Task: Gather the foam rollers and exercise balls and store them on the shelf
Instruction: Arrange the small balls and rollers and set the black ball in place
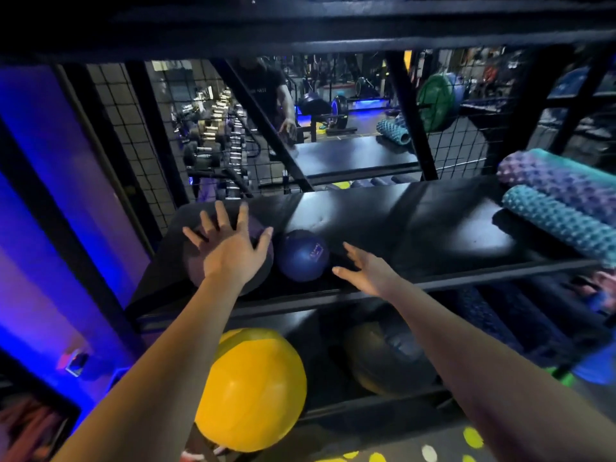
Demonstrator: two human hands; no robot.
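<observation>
The left hand (230, 251) lies flat on top of a dark purple ball (195, 266) at the left end of the black shelf (416, 225), its fingers spread wide over the matte, slightly flattened dome and hiding much of it. Just to the right of that ball, and touching it or nearly so, sits a smaller blue ball (301, 258), smooth and round, with a pale printed mark too blurred to read. The right hand (368, 270) hovers over the shelf's front edge just beside the blue ball, fingers loosely straight and apart, holding nothing; whether a fingertip touches the ball cannot be told. The shelf top looks like padded, faintly glossy black panels with seams between them. At its right end lie two knobbly cylinders side by side, a purple-and-teal foam roller (560, 180) at the back and a teal foam roller (563, 223) in front, both cut off by the picture's edge. On the level below, a smooth yellow ball (256, 388) sits at the left, partly covered by the left forearm, and a dark ball (386, 358) beside it is mostly lost in shadow. Dark ridged shapes (483, 315) at the lower level's right end are too dim to make out. Wire mesh (133, 128) backs the frame.
</observation>
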